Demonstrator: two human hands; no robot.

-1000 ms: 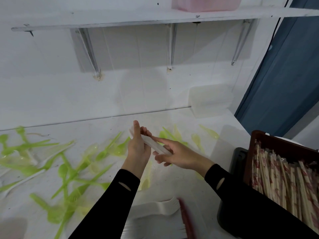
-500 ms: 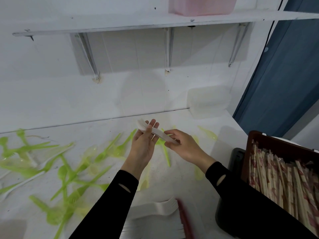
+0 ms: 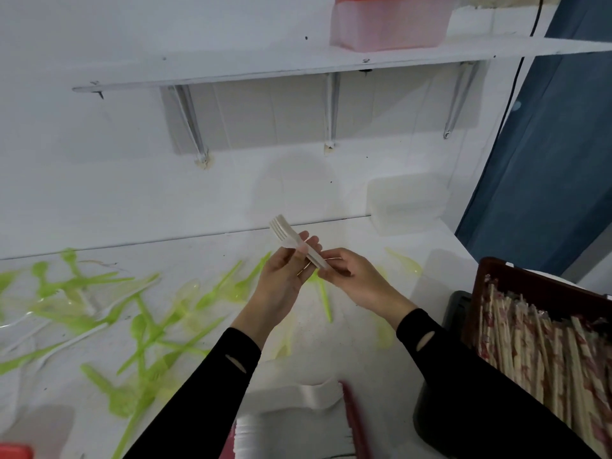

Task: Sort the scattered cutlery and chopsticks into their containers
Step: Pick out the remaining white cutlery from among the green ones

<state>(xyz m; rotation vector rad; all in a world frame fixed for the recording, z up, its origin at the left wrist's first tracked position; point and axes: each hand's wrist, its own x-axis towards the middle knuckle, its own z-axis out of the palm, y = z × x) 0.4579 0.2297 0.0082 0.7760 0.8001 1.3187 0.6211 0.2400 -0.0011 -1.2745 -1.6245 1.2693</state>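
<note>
A small stack of white plastic forks [image 3: 285,231] is held above the middle of the white counter, tines pointing up and left. My left hand [image 3: 284,279] grips the stack near its neck with fingers and thumb. My right hand [image 3: 353,279] pinches the handle end. Many green plastic spoons and forks [image 3: 145,326] lie scattered over the counter's left half. A dark brown crate [image 3: 523,286] at the right holds several paper-wrapped chopsticks [image 3: 543,352]. A container with white cutlery [image 3: 318,395] and a red rim sits at the near edge.
A clear plastic box [image 3: 409,207] stands at the counter's back right. Above, a wall shelf [image 3: 298,66] carries a pink-red container [image 3: 387,23]. A black bin [image 3: 458,309] sits beside the crate. A blue panel [image 3: 556,160] stands at the right.
Both hands have raised the white forks slightly and tilted them, so the tines now stand out clearly above my left fingers. My right hand moved closer to the left.
</note>
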